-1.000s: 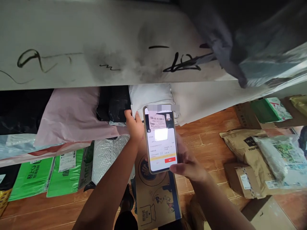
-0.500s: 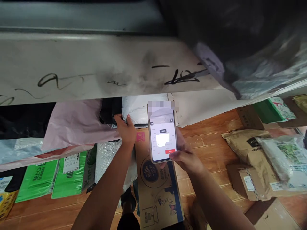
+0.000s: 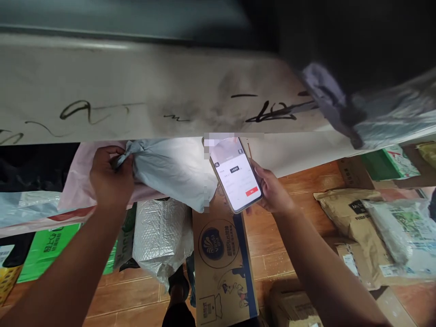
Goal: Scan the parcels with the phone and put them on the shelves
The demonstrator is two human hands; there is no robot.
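My left hand [image 3: 112, 175] grips the bunched end of a pale blue-white plastic mailer bag [image 3: 170, 170], fingers closed around the plastic. The bag stretches rightward under the shelf lip, and its right end passes behind the phone. In my right hand [image 3: 274, 188] is a smartphone [image 3: 235, 177], tilted, its screen lit with a small dark pop-up and a red button. A pink mailer bag [image 3: 80, 175] lies behind my left hand. Below the phone stands a tall cardboard carton [image 3: 221, 259] with a round blue logo.
A shelf edge [image 3: 136, 86] with black handwriting crosses the view above my hands. On the floor are a silver bubble-wrapped parcel [image 3: 160, 231], green packages [image 3: 51, 250], a brown paper bag [image 3: 340, 213] and a clear plastic bag [image 3: 402, 231]. My foot [image 3: 179, 284] is beside the carton.
My left hand has moved left from the white parcel's edge and now holds the pale mailer bag by its end. The phone has tilted and shifted slightly up and right.
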